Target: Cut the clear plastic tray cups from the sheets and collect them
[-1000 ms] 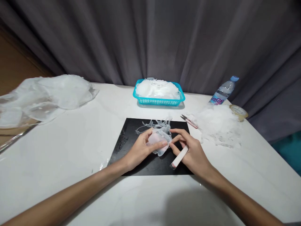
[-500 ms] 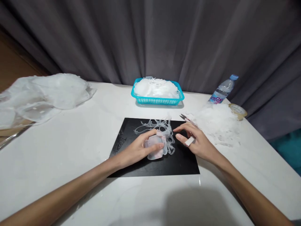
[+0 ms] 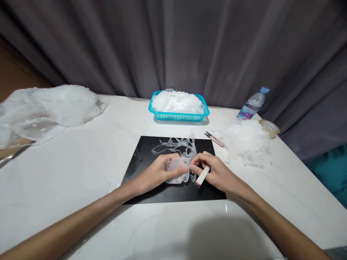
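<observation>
My left hand is closed around a stack of translucent, rounded-square plastic pieces, thumb on top, over a black mat. Thin clear scrap strands trail from the far and right side of the pieces across the mat. My right hand is at their right edge, thumb and forefinger pinched together at the strands. A white flat stick with a reddish tip sits in its curled fingers, pointing down toward me. What lies between the right fingertips is too small to make out.
A turquoise basket heaped with white pieces stands at the back. Right of the mat are red-handled thread snips, a pile of clear scraps, a tape roll and a water bottle. Filled clear bags lie left.
My right hand has moved left and nearer to me, closing its fingers at the edge of the plastic pieces. The snips now show more fully. My left hand keeps its hold.
</observation>
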`<state>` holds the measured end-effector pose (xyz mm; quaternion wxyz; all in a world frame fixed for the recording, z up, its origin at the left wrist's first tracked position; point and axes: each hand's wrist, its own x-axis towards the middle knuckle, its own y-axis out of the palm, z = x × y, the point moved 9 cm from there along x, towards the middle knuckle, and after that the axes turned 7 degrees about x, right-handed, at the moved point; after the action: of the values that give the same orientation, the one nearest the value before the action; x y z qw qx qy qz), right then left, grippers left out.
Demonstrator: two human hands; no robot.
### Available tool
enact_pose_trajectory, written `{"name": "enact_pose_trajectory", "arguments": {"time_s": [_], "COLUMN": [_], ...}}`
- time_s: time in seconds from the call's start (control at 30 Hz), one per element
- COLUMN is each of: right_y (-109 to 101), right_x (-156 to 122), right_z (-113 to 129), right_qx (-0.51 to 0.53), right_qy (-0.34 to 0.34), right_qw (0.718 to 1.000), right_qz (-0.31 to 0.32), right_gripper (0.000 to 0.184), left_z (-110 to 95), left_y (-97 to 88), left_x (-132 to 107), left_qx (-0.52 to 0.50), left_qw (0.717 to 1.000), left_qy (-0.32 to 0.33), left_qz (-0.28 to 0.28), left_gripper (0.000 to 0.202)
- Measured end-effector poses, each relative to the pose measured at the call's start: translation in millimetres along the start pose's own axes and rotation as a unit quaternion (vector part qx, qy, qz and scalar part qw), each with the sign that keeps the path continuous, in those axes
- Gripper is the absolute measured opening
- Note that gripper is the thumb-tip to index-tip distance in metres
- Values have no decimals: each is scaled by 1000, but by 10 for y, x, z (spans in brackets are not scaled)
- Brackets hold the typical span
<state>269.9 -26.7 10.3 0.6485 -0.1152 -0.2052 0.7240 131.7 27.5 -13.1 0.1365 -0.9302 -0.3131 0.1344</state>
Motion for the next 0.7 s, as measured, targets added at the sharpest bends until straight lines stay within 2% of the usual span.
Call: {"name": "enact_pose_trajectory", "arguments": {"time_s": [0.17,0.23,0.27,0.33,0.37,0.43,0.47,0.57,0.7], "right_y": [113,129,81,-176,-391,-826,-988,-1331,-1558], "right_x": [-59,-51,-31,30,46,41,35,-22,-163], "right_z": [191,222,223,184,153,23,-44,-159,-125], "right_qx": [-83,-141,-179,-265,-303,-331,-316,-247,-208], "right_qy": [-48,-80,-99,-123,-121,-77,-63,-38,-25], "right_qw": [995,986,978,955,937,908,908,925,916], "right_qz": [35,47,34,-52,-128,-246,-267,-287,-341], "right_gripper": [10,12,13,15,15,11,9,11,18], "left_z": [7,14,26,67,90,118,117,70,16], "left_y": [-12,-11,8,92,144,197,187,102,123], "left_x": [-27,-30,-31,-52,-81,-145,-158,-122,-88], "left_qx": [-2,-5,-8,-17,-20,-19,-16,-26,-73], "left_qw": [999,999,1000,996,990,977,975,984,984], "left_qy": [-3,-7,-14,-44,-63,-89,-92,-73,-59], "left_qz": [-44,-36,-13,71,122,193,201,160,150], "left_gripper": [35,33,33,34,33,32,32,31,32]}}
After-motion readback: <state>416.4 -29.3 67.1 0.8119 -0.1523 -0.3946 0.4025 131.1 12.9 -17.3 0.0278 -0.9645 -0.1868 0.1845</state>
